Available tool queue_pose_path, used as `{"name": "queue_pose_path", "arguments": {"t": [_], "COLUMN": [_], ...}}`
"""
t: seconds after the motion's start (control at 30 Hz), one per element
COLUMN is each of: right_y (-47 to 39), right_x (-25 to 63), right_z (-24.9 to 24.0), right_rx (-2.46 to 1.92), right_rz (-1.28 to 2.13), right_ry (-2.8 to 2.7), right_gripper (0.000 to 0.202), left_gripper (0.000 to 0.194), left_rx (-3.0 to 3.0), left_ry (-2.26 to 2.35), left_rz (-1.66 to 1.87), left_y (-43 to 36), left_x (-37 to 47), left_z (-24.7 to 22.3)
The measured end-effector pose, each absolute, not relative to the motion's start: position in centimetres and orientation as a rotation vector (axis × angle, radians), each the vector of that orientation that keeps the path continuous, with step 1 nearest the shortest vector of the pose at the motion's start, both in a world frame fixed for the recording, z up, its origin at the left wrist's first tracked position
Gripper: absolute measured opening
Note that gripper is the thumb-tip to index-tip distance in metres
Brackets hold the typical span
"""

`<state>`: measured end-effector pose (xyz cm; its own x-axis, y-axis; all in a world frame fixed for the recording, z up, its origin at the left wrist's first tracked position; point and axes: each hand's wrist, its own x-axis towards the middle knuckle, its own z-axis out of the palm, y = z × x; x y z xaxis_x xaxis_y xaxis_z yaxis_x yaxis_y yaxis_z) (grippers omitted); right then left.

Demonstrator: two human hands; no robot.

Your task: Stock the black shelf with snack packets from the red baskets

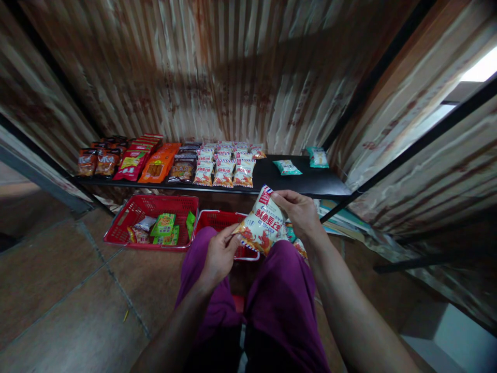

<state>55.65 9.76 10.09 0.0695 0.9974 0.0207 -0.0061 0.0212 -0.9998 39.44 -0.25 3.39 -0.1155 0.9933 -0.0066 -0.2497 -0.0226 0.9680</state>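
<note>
A white snack bag (pixel 264 223) with red lettering is stretched between my two hands above my knees. My left hand (pixel 220 255) pinches its lower left corner, and my right hand (pixel 298 210) grips its upper right edge. Behind it, similar white bags (pixel 224 172) stand in rows at the middle of the black shelf (pixel 310 182). Two teal bags lie further right on the shelf, one nearer (pixel 288 167) and one at the back (pixel 318 157). Part of another white bag (pixel 300 247) shows below my right hand, beside my knee.
Brown, orange (pixel 160 163) and red bags (pixel 134 159) fill the shelf's left part. Below stand a red basket (pixel 112 230) with green packets (pixel 163 225) and a second red basket (pixel 209 218), partly hidden by my legs. Black shelf posts rise on both sides.
</note>
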Motion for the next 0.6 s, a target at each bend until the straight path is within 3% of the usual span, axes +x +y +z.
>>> {"name": "queue_pose_path", "arguments": {"t": [0.3, 0.6], "right_y": [10.4, 8.5], "right_x": [55.5, 55.5], "right_z": [9.6, 7.9], "right_rx": [-1.294, -1.148], "right_rz": [1.203, 1.362], "right_ry": [-1.15, -1.024], "right_gripper": [0.03, 0.046], "left_gripper": [0.034, 0.038], "left_rx": [0.804, 0.609], "left_ry": [1.09, 1.104], "left_rz": [1.466, 1.571], "left_y": [-0.4, 0.0], "left_x": [39.0, 38.7], "left_z": [4.0, 3.9]}}
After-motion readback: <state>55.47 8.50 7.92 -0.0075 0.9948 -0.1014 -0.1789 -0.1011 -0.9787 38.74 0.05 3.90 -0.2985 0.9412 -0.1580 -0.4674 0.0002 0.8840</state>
